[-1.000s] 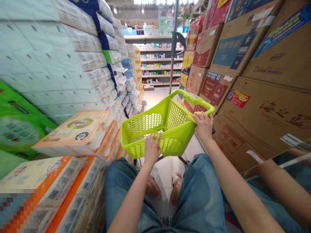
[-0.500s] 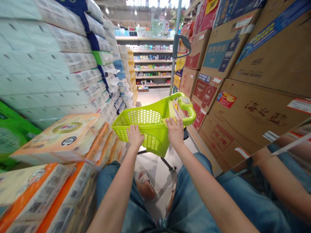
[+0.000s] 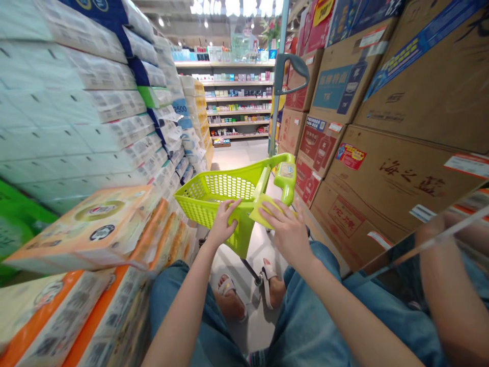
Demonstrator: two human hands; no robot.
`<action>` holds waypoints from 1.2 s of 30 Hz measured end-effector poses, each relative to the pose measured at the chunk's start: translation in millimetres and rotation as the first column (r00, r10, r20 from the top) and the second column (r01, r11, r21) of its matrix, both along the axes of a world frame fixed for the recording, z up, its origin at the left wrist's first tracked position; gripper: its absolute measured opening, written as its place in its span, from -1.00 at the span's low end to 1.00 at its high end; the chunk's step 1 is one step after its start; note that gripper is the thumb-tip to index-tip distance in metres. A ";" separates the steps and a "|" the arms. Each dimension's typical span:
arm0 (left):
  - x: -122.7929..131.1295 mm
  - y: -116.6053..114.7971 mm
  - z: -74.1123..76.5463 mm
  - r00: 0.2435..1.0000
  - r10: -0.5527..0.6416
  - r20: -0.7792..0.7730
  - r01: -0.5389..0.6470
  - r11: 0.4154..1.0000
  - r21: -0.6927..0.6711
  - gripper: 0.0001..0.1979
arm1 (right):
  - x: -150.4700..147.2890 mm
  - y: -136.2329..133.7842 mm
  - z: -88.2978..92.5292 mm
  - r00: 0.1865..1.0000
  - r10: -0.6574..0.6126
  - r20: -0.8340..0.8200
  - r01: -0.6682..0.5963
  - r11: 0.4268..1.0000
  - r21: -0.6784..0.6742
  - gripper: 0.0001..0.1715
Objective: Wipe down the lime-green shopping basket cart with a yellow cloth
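Note:
A lime-green child-size shopping cart (image 3: 229, 178) with a perforated basket stands sideways before my knees, its push handle (image 3: 286, 176) to the right. My left hand (image 3: 224, 224) grips the near rim of the basket, fingers over the edge and thumb on the outer wall. A yellow cloth (image 3: 262, 214) lies under my right hand (image 3: 286, 224), whose fingers press it against the corner of the cart beside the handle. Part of the cloth is hidden by that hand. Only floor tiles show through the holes of the basket.
Tissue packs (image 3: 95, 214) are stacked close on the left. Cardboard cartons (image 3: 405, 178) rise on the right, above a mirror-like panel (image 3: 431, 265). Ahead stand a grey pole with a handle (image 3: 290, 74) and shelves of small goods (image 3: 240, 94). My sandalled feet (image 3: 229, 295) flank a cart leg.
My right hand has slid slightly right and down with the cloth, now more exposed. My left hand has moved a little right along the rim. The cart has turned slightly, and my right foot has come forward.

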State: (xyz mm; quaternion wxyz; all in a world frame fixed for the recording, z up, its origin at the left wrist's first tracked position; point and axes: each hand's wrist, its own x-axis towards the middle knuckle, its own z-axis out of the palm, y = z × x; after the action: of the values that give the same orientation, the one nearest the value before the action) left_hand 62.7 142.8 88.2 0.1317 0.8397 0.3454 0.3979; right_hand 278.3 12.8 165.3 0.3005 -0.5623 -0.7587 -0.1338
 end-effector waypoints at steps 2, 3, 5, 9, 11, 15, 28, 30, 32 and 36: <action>-0.5 -12.9 2.9 1.000 0.004 0.001 -0.004 1.000 -0.017 -0.30 | 16.0 -12.8 8.9 0.993 -0.040 -0.107 0.039 0.999 -0.012 -0.25; -0.2 -19.9 4.9 1.000 0.006 -0.002 -0.006 1.000 -0.017 -0.31 | 22.5 -17.0 12.5 0.986 -0.053 -0.159 0.050 0.999 -0.021 -0.22; 1.1 -34.6 9.8 1.000 0.015 -0.015 -0.015 1.000 -0.010 -0.33 | 30.5 -22.5 17.7 0.974 -0.054 -0.220 0.047 0.998 -0.037 -0.21; 6.7 -60.5 15.9 0.999 0.007 -0.036 -0.008 1.000 -0.022 -0.26 | 18.5 -28.8 24.0 0.994 -0.055 -0.098 0.050 0.997 -0.054 -0.25; 11.0 -67.8 14.6 0.999 0.033 -0.009 -0.033 0.999 -0.024 -0.25 | -0.6 -28.5 27.1 0.995 -0.094 0.010 0.095 0.993 -0.073 -0.33; 18.1 -69.7 7.6 0.995 0.095 0.022 -0.095 0.995 0.023 -0.28 | -49.2 -13.0 30.3 0.975 -0.135 0.176 0.164 0.972 -0.166 -0.49; 21.1 -76.7 4.2 0.982 0.190 0.004 -0.190 0.979 0.071 -0.27 | 14.7 -24.0 54.7 0.985 0.049 0.164 -0.009 0.972 -0.234 -0.24; 25.5 -79.5 3.8 0.977 0.211 0.031 -0.213 0.974 0.075 -0.26 | 36.0 -33.0 54.2 0.986 0.004 0.166 0.028 0.982 -0.185 -0.18; 29.0 -81.5 4.5 0.974 0.220 0.056 -0.224 0.972 0.072 -0.27 | 42.2 -37.0 47.7 0.983 -0.026 0.180 0.051 0.989 -0.135 -0.17; 32.5 -84.3 7.1 0.969 0.234 0.074 -0.239 0.969 0.057 -0.30 | 13.1 -28.7 28.9 0.977 -0.088 0.193 0.097 0.994 -0.040 -0.28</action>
State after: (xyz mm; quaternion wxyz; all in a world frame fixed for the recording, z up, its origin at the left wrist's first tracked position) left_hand 95.2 58.5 95.2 0.0672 0.7827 0.4254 0.4495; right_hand 291.3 -15.9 194.1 0.2057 -0.5888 -0.7601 -0.1823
